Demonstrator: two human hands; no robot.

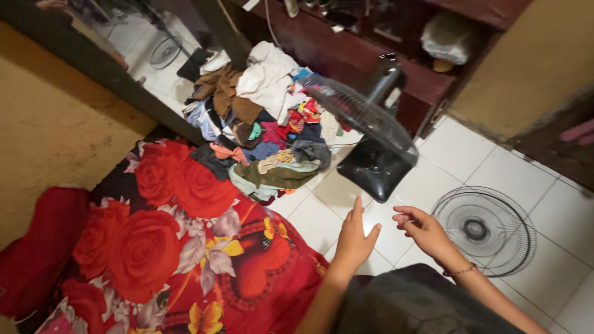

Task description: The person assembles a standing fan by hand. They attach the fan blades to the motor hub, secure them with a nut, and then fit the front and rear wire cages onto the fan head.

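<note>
My left hand (354, 239) is raised over the white tiled floor with fingers straight and apart, holding nothing. My right hand (422, 229) hovers beside it with fingers loosely curled and empty; a thin bracelet sits on its wrist. Just beyond both hands stands a black floor fan (371, 133), tilted, with its wire rear grille facing up and its square base on the tiles. A detached round fan grille (484, 230) lies flat on the floor to the right of my right hand. Neither hand touches the fan or the grille.
A mattress with a red rose-patterned sheet (173, 247) fills the left foreground. A heap of mixed clothes (260, 117) lies behind it against a dark wooden cabinet (346, 49). A yellow wall (526, 55) stands at the right; a dark garment (414, 303) covers my lap.
</note>
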